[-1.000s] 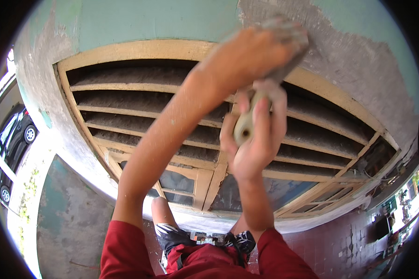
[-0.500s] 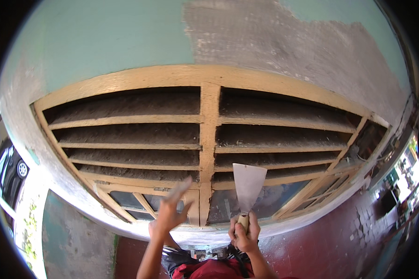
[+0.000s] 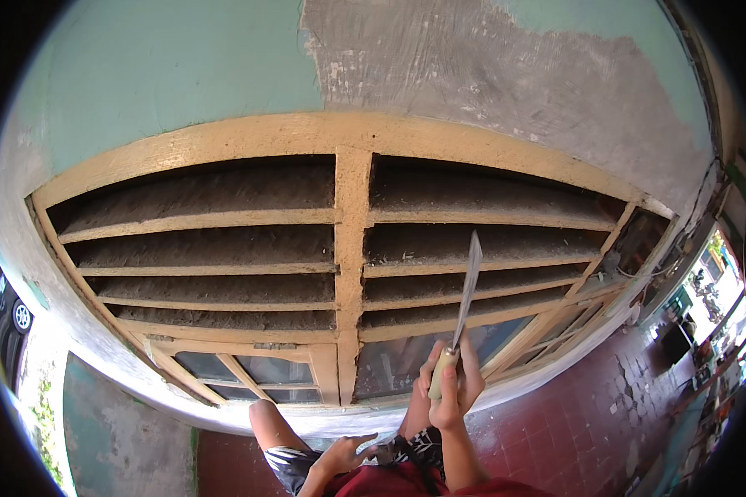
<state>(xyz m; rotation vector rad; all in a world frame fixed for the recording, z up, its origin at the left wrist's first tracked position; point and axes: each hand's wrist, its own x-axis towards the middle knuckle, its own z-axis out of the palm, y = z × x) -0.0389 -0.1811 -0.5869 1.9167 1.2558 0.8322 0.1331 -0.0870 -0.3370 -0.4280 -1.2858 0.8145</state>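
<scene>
A putty knife [image 3: 470, 286] with a pale handle stands upright in my right hand [image 3: 462, 388], its fingers wrapped round the handle. The blade is turned nearly edge-on and rises in front of the right-hand louvers [image 3: 489, 240], whether touching them I cannot tell. Low down by my lap, my left hand [image 3: 344, 455] is empty, with its fingers stretched out. Dust and light flakes lie on the louver slats of the yellow wooden window frame [image 3: 352, 232].
Above the frame, the green wall [image 3: 182, 74] has a large scraped grey patch [image 3: 489, 74]. Glass panes [image 3: 398, 364] sit below the louvers. Red floor tiles [image 3: 547, 431] lie to the right, a low wall [image 3: 124, 422] to the left, and a dark car [image 3: 10, 319] beyond it.
My left hand has dropped from in front of the window to my lap. My right hand has raised the putty knife and turned its blade from flat to edge-on. The view has shifted slightly right.
</scene>
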